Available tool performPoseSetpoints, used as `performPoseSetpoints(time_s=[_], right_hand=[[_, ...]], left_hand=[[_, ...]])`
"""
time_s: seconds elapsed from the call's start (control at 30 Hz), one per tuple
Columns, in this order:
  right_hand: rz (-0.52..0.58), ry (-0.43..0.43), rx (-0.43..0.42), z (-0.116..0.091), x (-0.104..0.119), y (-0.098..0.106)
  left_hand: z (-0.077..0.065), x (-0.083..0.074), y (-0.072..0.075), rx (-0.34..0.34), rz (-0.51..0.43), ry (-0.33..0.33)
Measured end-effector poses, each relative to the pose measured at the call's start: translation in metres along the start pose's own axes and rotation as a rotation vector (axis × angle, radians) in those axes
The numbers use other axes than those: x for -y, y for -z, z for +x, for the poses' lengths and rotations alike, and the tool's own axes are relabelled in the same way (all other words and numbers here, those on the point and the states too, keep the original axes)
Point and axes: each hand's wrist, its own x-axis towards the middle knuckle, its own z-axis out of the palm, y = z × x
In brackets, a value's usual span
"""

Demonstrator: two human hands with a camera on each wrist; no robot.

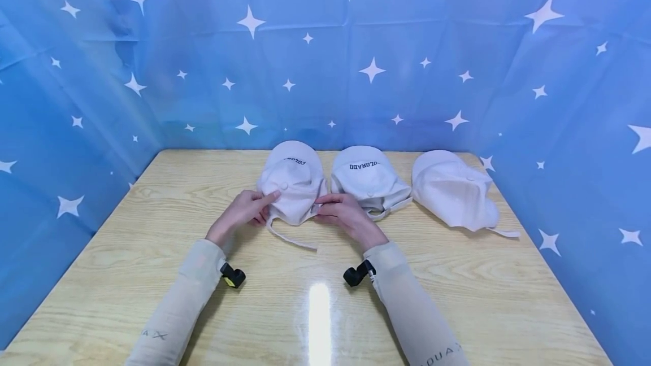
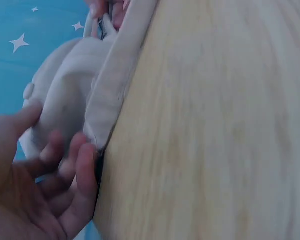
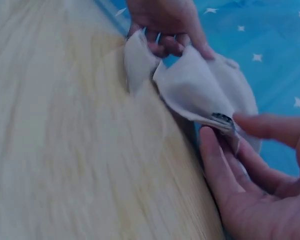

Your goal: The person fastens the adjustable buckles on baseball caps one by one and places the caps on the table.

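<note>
A white cap (image 1: 292,179) with dark lettering lies on the table, its brim pointing to the back and its loose strap (image 1: 292,239) trailing toward the front. My left hand (image 1: 249,206) holds the cap's left side, thumb on the crown and fingers curled by the lower edge. On the opposite side, my right hand (image 1: 346,214) pinches the rear edge. In the right wrist view a dark buckle (image 3: 221,118) shows on the cap right by the right hand's fingertips. The white crown (image 2: 65,90) bulges between both hands in the left wrist view.
A second white cap (image 1: 368,177), lettered COLORADO, sits just right of the held one, close to my right hand. Farther right lies a third white cap (image 1: 452,191), its strap toward the table's right edge. A blue star-patterned cloth (image 1: 325,61) stands behind the wooden table (image 1: 178,196).
</note>
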Motion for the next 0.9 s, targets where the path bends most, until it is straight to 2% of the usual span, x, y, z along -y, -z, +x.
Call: performPoseSetpoints(time_s=[0.07,0.17,0.4,0.5,0.6,0.73,0.9], right_hand=[[-0.001,-0.001,-0.008,0.001,-0.001,0.000],[-0.019,-0.005,-0.018,0.003,-0.003,0.000],[-0.056,-0.021,-0.030,0.005,-0.005,0.002],[-0.052,-0.017,-0.022,0.004,-0.006,0.004],[-0.036,-0.015,-0.026,0.004,-0.007,0.005],[-0.001,-0.016,-0.025,0.006,-0.007,0.006],[0.042,-0.016,-0.027,0.005,-0.005,0.005]], left_hand=[[-0.001,0.002,0.000,0.047,0.038,-0.050],[-0.001,0.003,-0.003,0.037,0.052,-0.138],[0.002,0.010,-0.016,-0.068,-0.075,-0.291],[0.001,0.016,-0.019,-0.076,-0.131,-0.367],[0.000,0.021,-0.020,-0.065,-0.152,-0.492],[-0.002,0.026,-0.024,-0.079,-0.111,-0.646],[-0.005,0.028,-0.029,-0.113,-0.041,-0.719]])
